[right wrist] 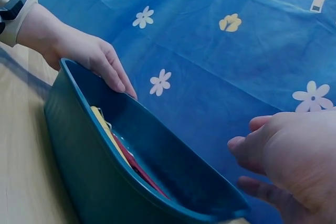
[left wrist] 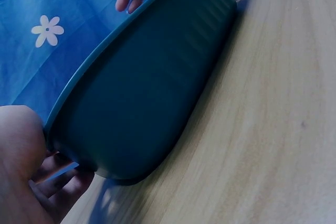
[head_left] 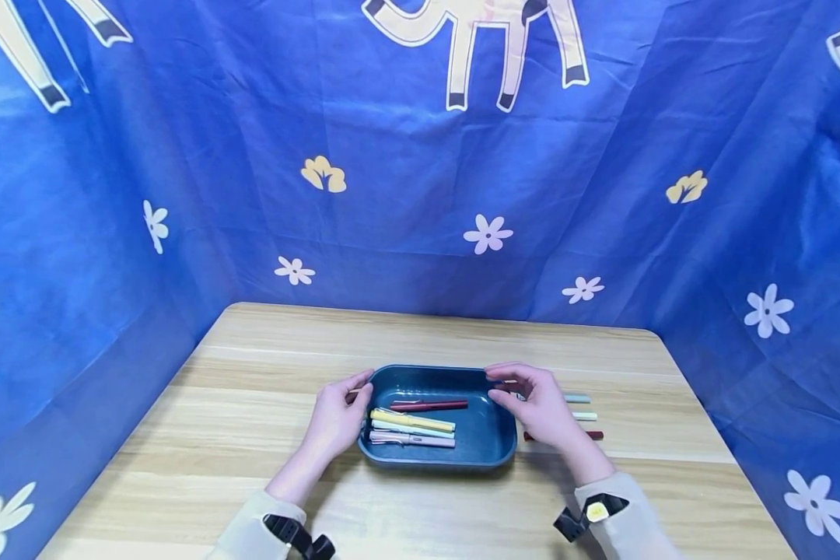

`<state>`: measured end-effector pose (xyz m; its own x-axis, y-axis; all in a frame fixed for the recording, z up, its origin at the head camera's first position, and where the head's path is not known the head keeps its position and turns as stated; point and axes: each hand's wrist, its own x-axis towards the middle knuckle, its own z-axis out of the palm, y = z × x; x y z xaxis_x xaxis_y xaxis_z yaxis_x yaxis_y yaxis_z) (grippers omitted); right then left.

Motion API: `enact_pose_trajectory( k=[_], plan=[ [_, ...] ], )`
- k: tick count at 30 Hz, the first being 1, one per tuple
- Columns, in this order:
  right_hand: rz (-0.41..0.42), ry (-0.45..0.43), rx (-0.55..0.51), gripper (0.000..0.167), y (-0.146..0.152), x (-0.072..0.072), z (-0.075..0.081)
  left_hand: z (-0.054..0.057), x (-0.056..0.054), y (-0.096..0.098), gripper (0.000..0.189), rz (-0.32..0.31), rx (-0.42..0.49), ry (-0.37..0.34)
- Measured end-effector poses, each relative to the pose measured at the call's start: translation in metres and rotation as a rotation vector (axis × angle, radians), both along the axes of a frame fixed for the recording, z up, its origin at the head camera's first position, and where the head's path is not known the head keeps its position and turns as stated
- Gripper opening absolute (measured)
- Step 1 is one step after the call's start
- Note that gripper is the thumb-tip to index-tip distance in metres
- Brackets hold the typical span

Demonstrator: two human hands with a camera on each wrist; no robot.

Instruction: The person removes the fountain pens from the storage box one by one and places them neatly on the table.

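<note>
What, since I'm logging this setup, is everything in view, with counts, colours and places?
Tray: 1, dark teal, on table
Red pen: 1, dark red, in tray, farthest back
Yellow pen: 1, yellow, in tray
Mint pen: 1, pale mint, in tray
Lavender pen: 1, lavender-grey, in tray, nearest front
Loose pens: at least 3, pale blue, pale mint, dark red, right of tray; some partly hidden
Table: 1, light wood-grain, under tray
Printed cloth: pieces unclear, blue with white flowers, behind and beside table
Sleeves: 2, whitish, on forearms
Wrist straps: 2, black, over sleeves
Left hand: 1, holding tray's left end
Right hand: 1, at tray's right end
</note>
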<state>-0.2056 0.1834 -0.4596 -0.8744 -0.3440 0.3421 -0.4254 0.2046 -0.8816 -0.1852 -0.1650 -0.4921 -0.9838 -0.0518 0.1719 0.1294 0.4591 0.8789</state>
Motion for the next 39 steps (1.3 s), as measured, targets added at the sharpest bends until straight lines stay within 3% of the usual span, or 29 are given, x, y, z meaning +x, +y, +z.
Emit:
enact_pose_trajectory(
  k=[20, 32, 39],
  plan=[
    [0.054, -0.115, 0.122, 0.030, -0.040, -0.019, -0.005, 0.000, -0.002, -0.001, 0.036, -0.010, -0.009, 0.021],
    [0.074, -0.165, 0.266, 0.025, -0.058, -0.026, -0.006, -0.001, -0.001, 0.000, 0.036, -0.006, -0.006, 0.021],
    [0.068, -0.166, 0.434, 0.022, -0.067, -0.026, -0.009, -0.003, 0.000, 0.000, 0.036, -0.004, -0.001, 0.020]
  ],
)
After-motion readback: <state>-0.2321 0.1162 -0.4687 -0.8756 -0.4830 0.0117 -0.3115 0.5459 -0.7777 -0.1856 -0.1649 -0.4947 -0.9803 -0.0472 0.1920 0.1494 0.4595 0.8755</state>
